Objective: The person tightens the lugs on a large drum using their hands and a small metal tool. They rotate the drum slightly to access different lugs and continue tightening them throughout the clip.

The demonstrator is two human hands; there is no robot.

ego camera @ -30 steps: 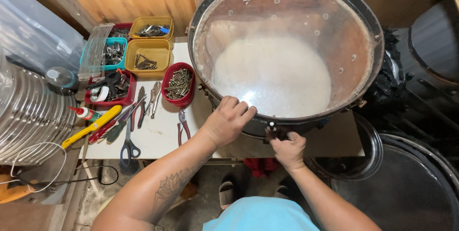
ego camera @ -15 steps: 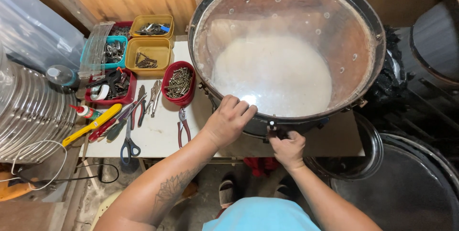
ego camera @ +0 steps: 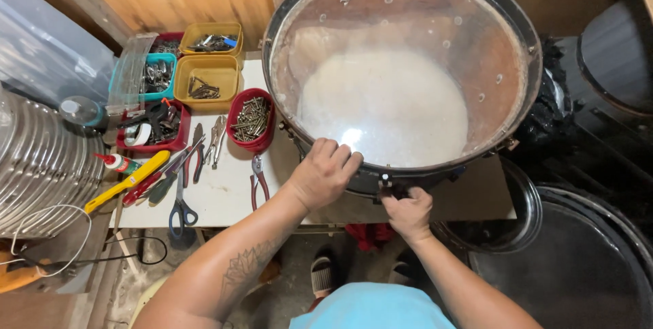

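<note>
- Drum (ego camera: 401, 63): a large round drum with a black hoop and a translucent head stands on the white table (ego camera: 224, 193), against the wooden wall. It takes up the right part of the table top, and its near edge overhangs toward the person.
- Left hand (ego camera: 323, 172): it lies palm down on the near rim of the drum, fingers curled over the black hoop and fingertips on the edge of the head. The hand presses on the rim and clasps no separate object.
- Right hand (ego camera: 408, 210): it sits below the near rim, at a small metal tension fitting (ego camera: 386, 181) on the hoop. The fingers are closed together at that fitting; whether they pinch a tool or only the fitting cannot be told.
- Red bowl of screws (ego camera: 252, 119): it stands just beside the drum, on its left.
- Red-handled pliers (ego camera: 257, 181): they lie on the table near the left hand.
- Further left: blue-handled scissors (ego camera: 180, 200), a yellow-handled tool (ego camera: 129, 181) and several other hand tools lie side by side.
- Yellow trays (ego camera: 207, 63) with small metal parts stand at the back of the table, next to a teal tray (ego camera: 156, 77).
- A ribbed metal shell (ego camera: 34, 166) stands at the far left, well apart from both hands.
</note>
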